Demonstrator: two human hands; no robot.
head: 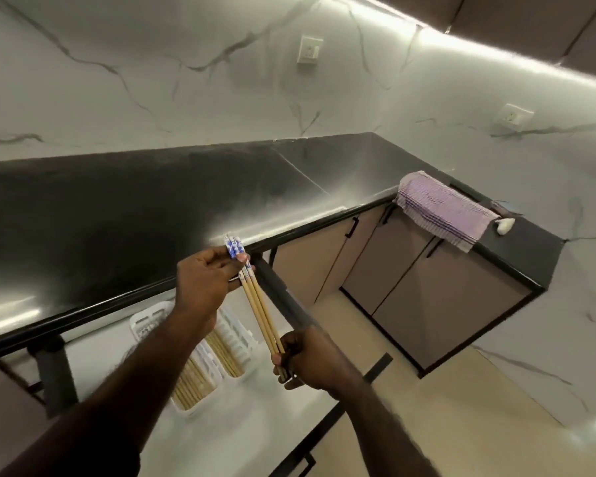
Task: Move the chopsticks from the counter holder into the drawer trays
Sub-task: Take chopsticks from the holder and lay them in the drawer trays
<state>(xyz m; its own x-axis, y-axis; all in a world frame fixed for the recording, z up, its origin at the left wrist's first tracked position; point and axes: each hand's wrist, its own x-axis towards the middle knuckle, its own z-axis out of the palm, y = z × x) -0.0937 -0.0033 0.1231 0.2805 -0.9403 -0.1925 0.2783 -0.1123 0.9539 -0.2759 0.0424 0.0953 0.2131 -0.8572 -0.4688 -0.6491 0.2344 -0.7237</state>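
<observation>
A small bundle of bamboo chopsticks with blue-and-white patterned tops is held in the air over the open drawer. My left hand grips the patterned top end. My right hand grips the thin lower end. Below my left forearm, white plastic trays stand in the drawer with several chopsticks lying in them. My left arm hides part of the trays. No counter holder is in view.
The black counter runs along the marble wall and turns a corner at the right. A purple-and-white cloth hangs over its right edge above brown cabinet doors. A small white object lies beside the cloth.
</observation>
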